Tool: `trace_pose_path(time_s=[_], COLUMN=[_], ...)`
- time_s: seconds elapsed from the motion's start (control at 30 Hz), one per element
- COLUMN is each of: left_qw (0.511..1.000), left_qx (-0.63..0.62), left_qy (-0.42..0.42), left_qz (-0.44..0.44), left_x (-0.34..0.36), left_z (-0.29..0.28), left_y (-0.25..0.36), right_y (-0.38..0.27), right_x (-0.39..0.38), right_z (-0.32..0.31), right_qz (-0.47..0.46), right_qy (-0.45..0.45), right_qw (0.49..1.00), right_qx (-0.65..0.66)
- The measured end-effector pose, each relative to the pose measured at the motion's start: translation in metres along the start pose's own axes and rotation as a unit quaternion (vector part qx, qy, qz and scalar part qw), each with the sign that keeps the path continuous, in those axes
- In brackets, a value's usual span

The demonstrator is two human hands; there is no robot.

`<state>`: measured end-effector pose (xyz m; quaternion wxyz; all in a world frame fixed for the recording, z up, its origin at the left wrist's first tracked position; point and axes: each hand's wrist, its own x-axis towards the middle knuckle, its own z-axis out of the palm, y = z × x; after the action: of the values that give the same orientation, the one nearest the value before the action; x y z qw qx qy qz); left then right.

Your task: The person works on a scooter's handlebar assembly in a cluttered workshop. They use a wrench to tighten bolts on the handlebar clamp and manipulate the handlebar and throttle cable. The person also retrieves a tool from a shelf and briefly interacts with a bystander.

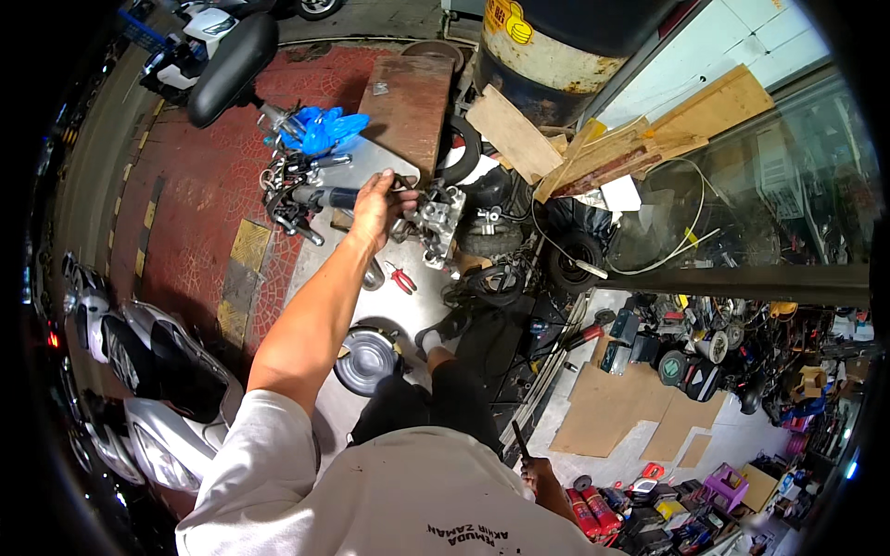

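Note:
My left hand (375, 211) reaches forward at arm's length and is closed around a small metal tool beside a grey engine part (438, 221). The engine part sits on a metal sheet (371, 162) on the ground. A handlebar assembly (301, 199) with dark grips lies just left of that hand. My right hand (540, 479) is low by my side, closed on a thin dark tool (519, 439) that points upward. My bent leg in dark trousers (436, 398) shows below the sheet.
Red-handled pliers (401, 278) and a round metal pan (366, 360) lie near my leg. Blue plastic (324, 130), a rusty plate (408, 102), tyres (570, 261), wooden boards (593, 153), a barrel (547, 51). Parked scooters (148, 380) stand left; cardboard (630, 408) and shop clutter lie right.

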<state>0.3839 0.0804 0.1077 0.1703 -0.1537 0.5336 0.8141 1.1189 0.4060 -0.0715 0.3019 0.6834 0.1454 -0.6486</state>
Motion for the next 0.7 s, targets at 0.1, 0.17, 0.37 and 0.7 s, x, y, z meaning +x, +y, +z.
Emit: trace_pose_path(time_s=[0.1, 0.17, 0.37, 0.7], left_qw=[0.999, 0.997, 0.994, 0.939], left_qx=[0.012, 0.020, 0.047, 0.281], left_qy=[-0.038, -0.062, -0.084, -0.200], left_qz=[-0.028, -0.035, -0.057, 0.011], left_x=[0.030, 0.040, 0.041, 0.033], left_z=[0.005, -0.002, -0.001, 0.002], left_y=[-0.006, -0.012, -0.009, -0.023], right_y=[-0.024, -0.051, -0.132, -0.111], right_x=[-0.002, -0.027, -0.085, -0.099], right_z=[0.058, 0.090, 0.173, 0.212], right_qz=[-0.089, -0.178, -0.272, -0.249], right_qy=[0.071, 0.073, 0.115, 0.097], right_qw=[0.977, 0.961, 0.923, 0.960], right_qx=[-0.179, -0.201, -0.247, -0.078])
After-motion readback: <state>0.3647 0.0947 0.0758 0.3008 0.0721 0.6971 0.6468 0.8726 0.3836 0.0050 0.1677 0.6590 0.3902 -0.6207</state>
